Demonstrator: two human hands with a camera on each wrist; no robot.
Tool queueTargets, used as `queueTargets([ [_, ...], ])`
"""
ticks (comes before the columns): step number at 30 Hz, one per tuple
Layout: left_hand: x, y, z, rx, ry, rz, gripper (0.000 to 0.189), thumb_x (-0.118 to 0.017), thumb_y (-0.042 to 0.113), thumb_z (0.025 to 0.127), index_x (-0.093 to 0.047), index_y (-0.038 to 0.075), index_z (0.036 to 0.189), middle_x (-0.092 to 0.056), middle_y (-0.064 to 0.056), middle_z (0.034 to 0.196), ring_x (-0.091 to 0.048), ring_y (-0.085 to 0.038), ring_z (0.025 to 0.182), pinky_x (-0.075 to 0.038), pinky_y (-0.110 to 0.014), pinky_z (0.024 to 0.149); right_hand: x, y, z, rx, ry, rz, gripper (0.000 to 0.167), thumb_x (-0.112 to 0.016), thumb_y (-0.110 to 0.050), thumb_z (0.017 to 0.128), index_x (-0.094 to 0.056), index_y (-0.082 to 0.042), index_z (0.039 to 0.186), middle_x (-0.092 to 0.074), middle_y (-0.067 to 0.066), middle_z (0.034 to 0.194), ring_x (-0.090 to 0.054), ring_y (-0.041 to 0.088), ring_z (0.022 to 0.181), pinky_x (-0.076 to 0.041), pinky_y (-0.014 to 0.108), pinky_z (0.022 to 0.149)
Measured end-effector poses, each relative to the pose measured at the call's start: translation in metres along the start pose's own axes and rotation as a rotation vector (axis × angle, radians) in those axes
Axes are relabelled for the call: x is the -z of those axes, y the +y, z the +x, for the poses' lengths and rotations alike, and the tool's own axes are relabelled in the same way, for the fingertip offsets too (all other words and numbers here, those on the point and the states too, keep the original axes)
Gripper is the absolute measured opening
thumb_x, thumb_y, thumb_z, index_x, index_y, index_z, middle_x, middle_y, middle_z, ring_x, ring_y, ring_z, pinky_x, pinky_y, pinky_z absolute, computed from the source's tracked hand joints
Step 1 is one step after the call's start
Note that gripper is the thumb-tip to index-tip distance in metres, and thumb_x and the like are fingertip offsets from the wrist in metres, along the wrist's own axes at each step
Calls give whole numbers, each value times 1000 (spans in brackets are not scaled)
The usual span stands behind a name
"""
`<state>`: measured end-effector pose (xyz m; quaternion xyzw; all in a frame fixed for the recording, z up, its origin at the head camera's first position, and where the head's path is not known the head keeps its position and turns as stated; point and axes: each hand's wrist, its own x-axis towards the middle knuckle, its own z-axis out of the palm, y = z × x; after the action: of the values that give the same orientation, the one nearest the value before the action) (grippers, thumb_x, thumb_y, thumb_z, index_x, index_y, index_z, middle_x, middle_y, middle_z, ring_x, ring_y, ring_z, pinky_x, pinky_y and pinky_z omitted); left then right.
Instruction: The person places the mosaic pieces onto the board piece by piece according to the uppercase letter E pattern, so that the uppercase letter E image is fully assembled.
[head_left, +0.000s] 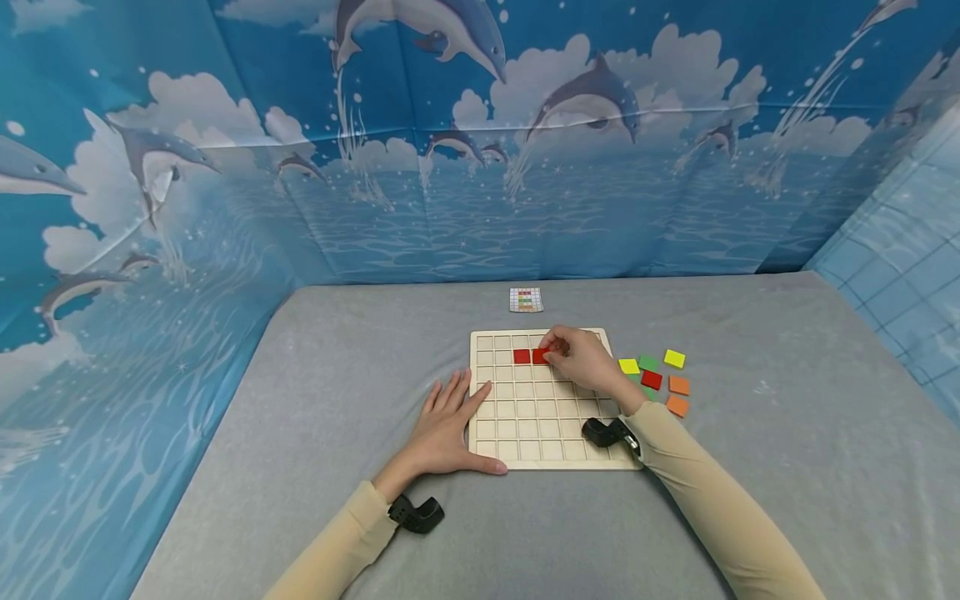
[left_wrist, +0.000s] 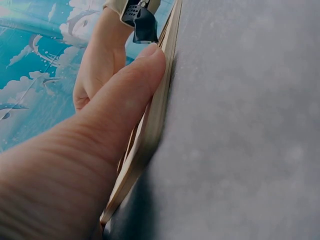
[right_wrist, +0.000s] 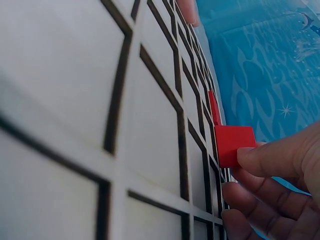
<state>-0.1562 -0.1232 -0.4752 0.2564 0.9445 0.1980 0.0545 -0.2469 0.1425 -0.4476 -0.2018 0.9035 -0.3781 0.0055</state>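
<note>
A wooden grid board (head_left: 527, 429) lies on the grey tabletop. My right hand (head_left: 581, 358) pinches a red square tile (right_wrist: 232, 145) between thumb and fingers, with the tile tilted at the board's surface near the far rows. Just left of it, another red tile (head_left: 522, 357) lies in a cell of the grid. My left hand (head_left: 446, 433) rests at the board's left side with fingers spread; its thumb (left_wrist: 145, 65) lies along the near edge in the left wrist view. The right hand hides part of the board's far right.
Right of the board lie several loose tiles: yellow (head_left: 674, 358), green (head_left: 648, 362), red (head_left: 651, 380) and orange (head_left: 678, 385). Beyond the board is a small card (head_left: 526, 300) printed with a coloured grid. A dolphin-patterned curtain (head_left: 480, 208) hangs behind the table.
</note>
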Motion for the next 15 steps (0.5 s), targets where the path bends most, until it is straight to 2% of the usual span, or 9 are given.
queueTargets([
  [4, 0, 0, 0, 0, 1, 1, 117, -67, 76, 63, -17, 21, 154, -1, -11, 158, 4, -24, 143, 3, -44, 112, 0, -1, 1, -17, -6, -18, 7, -64, -6, 90, -66, -8, 96, -61, 1, 81, -55, 18, 73, -45, 36, 67],
  [15, -1, 0, 0, -9, 9, -2, 117, -68, 75, 63, -18, 21, 153, -1, -11, 158, 4, -24, 143, 3, -45, 111, 1, -2, 2, 5, -1, -80, 9, -65, -7, 90, -69, -6, 98, -59, 6, 90, -55, 20, 76, -45, 37, 68],
])
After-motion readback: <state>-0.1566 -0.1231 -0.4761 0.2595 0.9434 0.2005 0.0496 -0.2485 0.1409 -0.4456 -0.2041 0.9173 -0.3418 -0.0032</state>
